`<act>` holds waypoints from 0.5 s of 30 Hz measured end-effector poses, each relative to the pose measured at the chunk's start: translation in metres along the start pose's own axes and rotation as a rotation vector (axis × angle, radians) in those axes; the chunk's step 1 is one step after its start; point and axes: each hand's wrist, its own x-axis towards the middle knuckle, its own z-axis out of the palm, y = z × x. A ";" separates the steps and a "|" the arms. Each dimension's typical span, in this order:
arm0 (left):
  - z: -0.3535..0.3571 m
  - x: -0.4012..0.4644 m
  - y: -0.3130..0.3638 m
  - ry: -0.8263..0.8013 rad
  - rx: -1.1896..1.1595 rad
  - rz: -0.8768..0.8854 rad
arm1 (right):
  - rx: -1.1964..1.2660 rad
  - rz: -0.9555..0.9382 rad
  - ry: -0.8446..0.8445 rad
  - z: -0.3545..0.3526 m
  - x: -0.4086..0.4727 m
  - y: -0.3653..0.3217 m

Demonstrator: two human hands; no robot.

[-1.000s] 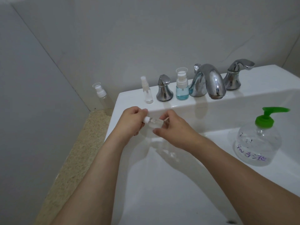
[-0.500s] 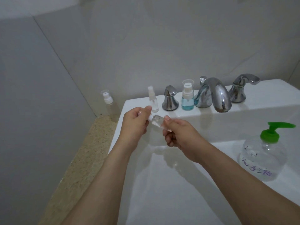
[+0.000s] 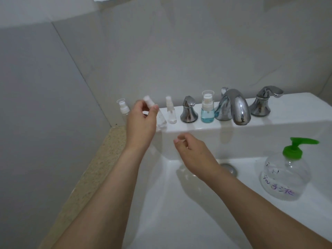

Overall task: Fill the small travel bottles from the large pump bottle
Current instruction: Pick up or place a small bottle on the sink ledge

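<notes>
The left hand (image 3: 142, 121) is raised at the left end of the sink ledge (image 3: 287, 112) and pinches a small clear travel bottle (image 3: 156, 114) between thumb and fingers. The bottle is tilted, its white cap up at the fingertips and its base low near the ledge; I cannot tell if the base touches. Just right of it a thin spray bottle (image 3: 170, 112) stands upright, then the left tap handle (image 3: 188, 110), a blue-liquid bottle (image 3: 207, 108), the spout (image 3: 233, 106) and the right tap handle (image 3: 264, 103). One more clear pump bottle (image 3: 123, 107) stands behind the left hand, close to the wall corner.

The right hand (image 3: 194, 151) hangs over the basin (image 3: 161, 203), below the front edge of the ledge, with fingers loosely curled and holding nothing. The drain (image 3: 230, 168) is just beside its wrist.

The large pump bottle (image 3: 283, 175) with green pump head stands at the right in the basin, well apart from both hands. Between it and the right hand the white surface gives free room. On the left a speckled table (image 3: 93, 169) edge runs along the sink.
</notes>
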 end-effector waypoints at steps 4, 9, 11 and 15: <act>0.011 0.011 -0.010 -0.081 0.188 0.001 | -0.066 -0.057 0.004 0.003 0.000 0.003; 0.013 0.009 -0.017 -0.072 0.085 0.006 | -0.086 -0.057 0.012 0.004 0.001 0.004; 0.014 0.005 -0.022 -0.095 0.077 -0.001 | -0.126 -0.066 0.003 0.004 0.001 0.004; 0.020 0.001 -0.028 -0.108 0.067 -0.011 | -0.197 -0.064 -0.019 0.005 0.002 0.004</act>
